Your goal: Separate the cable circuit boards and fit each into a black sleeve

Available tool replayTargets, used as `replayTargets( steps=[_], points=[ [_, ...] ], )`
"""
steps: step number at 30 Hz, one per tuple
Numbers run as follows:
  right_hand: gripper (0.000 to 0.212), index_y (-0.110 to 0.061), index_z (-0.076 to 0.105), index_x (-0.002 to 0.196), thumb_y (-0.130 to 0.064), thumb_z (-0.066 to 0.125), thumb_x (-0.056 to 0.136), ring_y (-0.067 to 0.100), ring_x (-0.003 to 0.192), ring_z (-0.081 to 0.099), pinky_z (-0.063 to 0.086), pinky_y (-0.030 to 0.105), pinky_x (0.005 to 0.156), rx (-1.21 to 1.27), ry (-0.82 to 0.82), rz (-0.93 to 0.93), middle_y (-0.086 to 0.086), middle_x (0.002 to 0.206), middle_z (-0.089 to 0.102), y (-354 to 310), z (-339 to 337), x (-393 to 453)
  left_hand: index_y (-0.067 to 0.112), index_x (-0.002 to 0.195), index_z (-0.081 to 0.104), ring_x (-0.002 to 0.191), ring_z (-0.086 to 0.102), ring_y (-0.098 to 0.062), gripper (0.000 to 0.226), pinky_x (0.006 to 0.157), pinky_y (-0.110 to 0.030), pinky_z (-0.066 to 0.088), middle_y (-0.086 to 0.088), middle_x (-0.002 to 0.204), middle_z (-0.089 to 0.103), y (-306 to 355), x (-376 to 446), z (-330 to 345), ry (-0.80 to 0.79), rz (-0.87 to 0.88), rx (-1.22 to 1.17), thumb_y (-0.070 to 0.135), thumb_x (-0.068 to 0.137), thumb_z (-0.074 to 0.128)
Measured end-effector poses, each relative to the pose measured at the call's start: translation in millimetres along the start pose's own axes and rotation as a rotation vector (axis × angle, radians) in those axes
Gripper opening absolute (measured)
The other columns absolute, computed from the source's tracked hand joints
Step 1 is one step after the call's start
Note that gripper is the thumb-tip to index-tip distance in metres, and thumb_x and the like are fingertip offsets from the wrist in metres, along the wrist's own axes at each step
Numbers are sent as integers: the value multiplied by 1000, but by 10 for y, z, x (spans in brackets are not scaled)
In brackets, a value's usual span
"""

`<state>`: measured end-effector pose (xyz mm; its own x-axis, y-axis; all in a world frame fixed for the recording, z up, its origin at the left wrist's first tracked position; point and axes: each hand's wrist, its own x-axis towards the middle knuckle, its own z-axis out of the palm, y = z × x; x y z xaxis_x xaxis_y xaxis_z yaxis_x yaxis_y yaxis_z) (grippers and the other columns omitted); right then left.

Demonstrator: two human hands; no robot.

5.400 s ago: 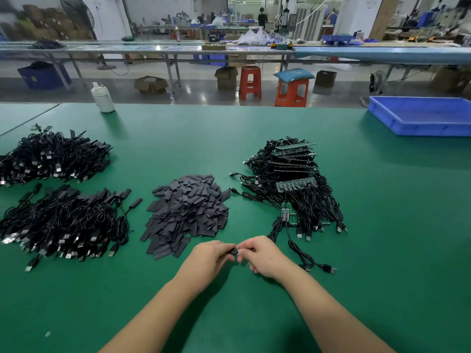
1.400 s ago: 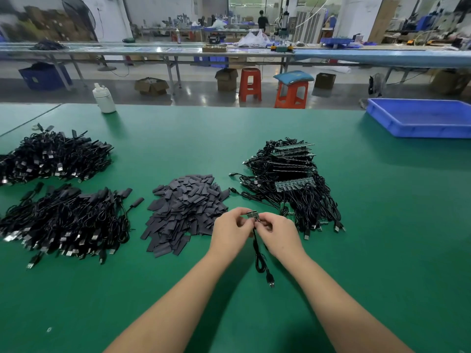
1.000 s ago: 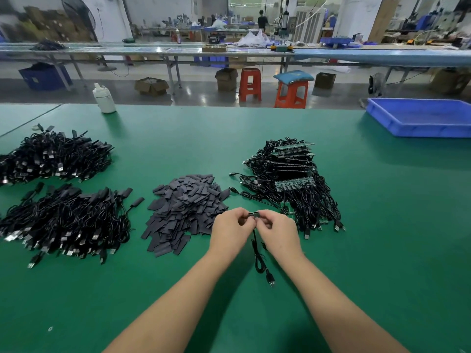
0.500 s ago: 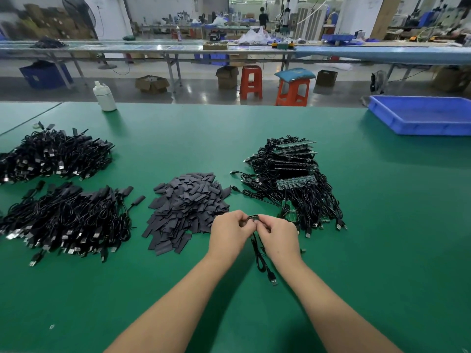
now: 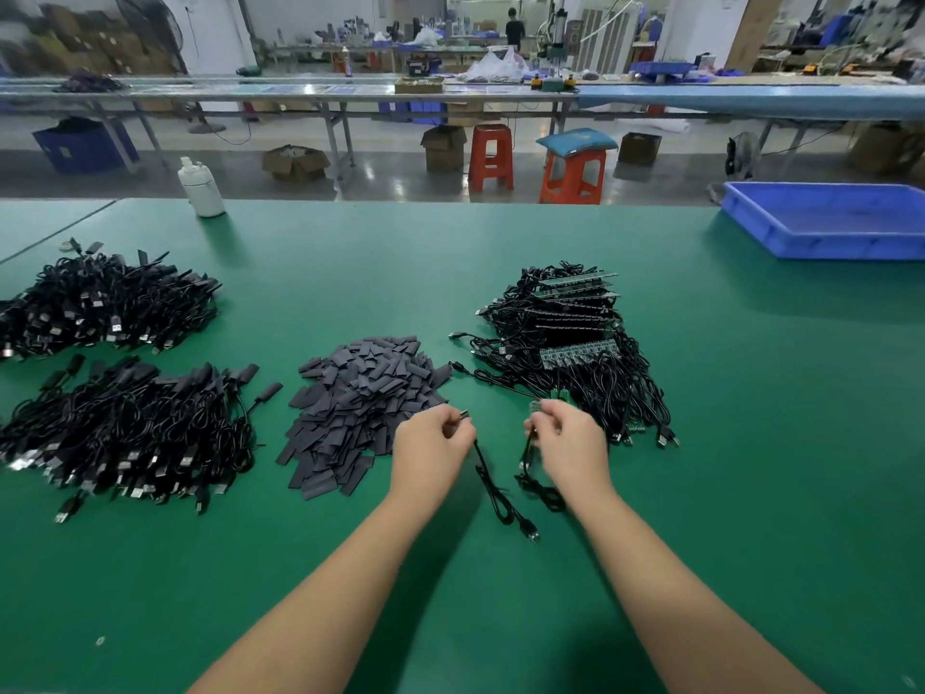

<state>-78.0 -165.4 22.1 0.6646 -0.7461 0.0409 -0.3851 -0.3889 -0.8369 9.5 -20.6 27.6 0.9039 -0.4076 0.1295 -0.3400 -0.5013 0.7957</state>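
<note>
Two bare forearms enter from the bottom edge, one on each side, and narrow toward the wrists. No sleeve, cuff, glove, watch, bracelet or ring shows on either arm. The left hand (image 5: 431, 445) is seen from its back, with rounded knuckles and short fingers. The right hand (image 5: 570, 443) is also seen from its back and is slightly blurred, so finger detail is hard to make out. Both arms are smooth in outline, with no marks, tattoos or bandages visible. The rest of the person's body and any clothing lie outside the picture.
</note>
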Motion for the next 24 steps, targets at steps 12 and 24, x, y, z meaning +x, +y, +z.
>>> replayTargets(
  steps=[12,24],
  points=[
    [51,-19,42,149,-18,54,100,18,111,60,50,38,98,-109,39,10,3,140,55,129,-208,366,23,73,67,62,61,-15,14,64,-38,56,1,66,65,-67,24,-107,-177,-19,-228,26,87,67],
    [19,-6,70,105,-16,56,100,10,47,49,45,24,47,240,-578,80,0,72,67,37,278,-233,10,80,67,53,51,-10,7,46,-19,38,1,64,61,-350,-8,-110,-342,-258,-418,10,85,71]
  ],
)
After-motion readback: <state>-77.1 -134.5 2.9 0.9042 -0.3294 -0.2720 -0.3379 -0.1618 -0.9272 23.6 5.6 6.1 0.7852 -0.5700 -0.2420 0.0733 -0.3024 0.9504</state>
